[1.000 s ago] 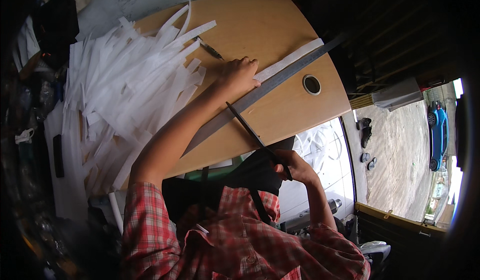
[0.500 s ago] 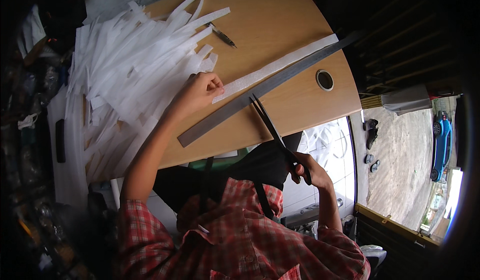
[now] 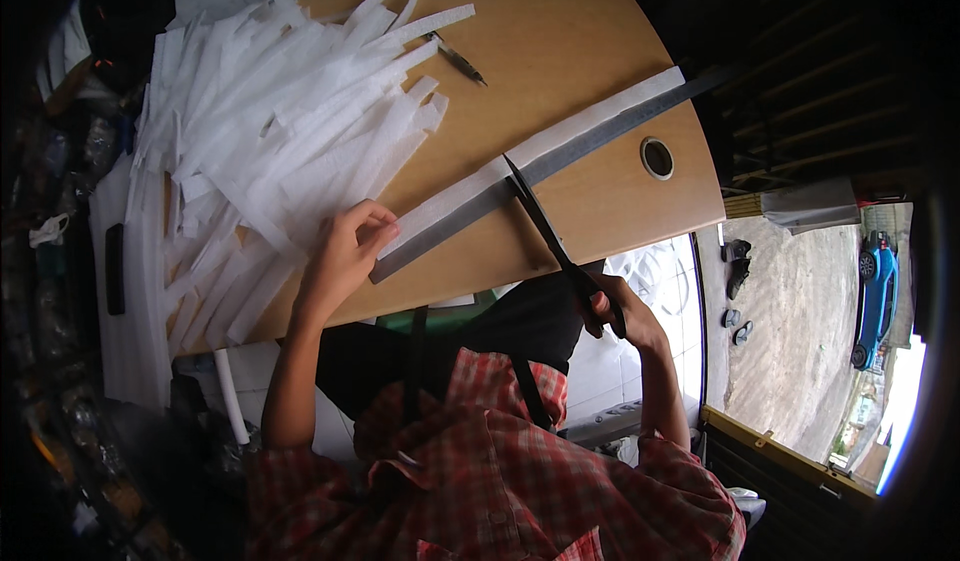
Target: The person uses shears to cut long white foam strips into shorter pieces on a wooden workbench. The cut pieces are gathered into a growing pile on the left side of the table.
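A long white strip (image 3: 560, 141) lies diagonally across the wooden surface (image 3: 560, 31), running from near the round grommet hole (image 3: 657, 158) side down toward the person. A grey metal ruler (image 3: 610, 133) lies directly along its lower edge, touching it, apparently serving as a straight guide. The left hand (image 3: 345, 251) rests with curled fingers on the near end of the strip and ruler, seemingly pinning both so they cannot shift. The right hand (image 3: 615, 306) is closed through the handles of long black scissors (image 3: 545, 226), held off the surface's near edge; the blades point up along the ruler, their tips at the strip about midway. Whether the blades are parted cannot be told. To the left, a large heap of cut white strips (image 3: 270, 131) covers that side of the surface, kept apart from the working line. A small dark pen-like tool (image 3: 458, 59) lies beyond, well clear of both hands.
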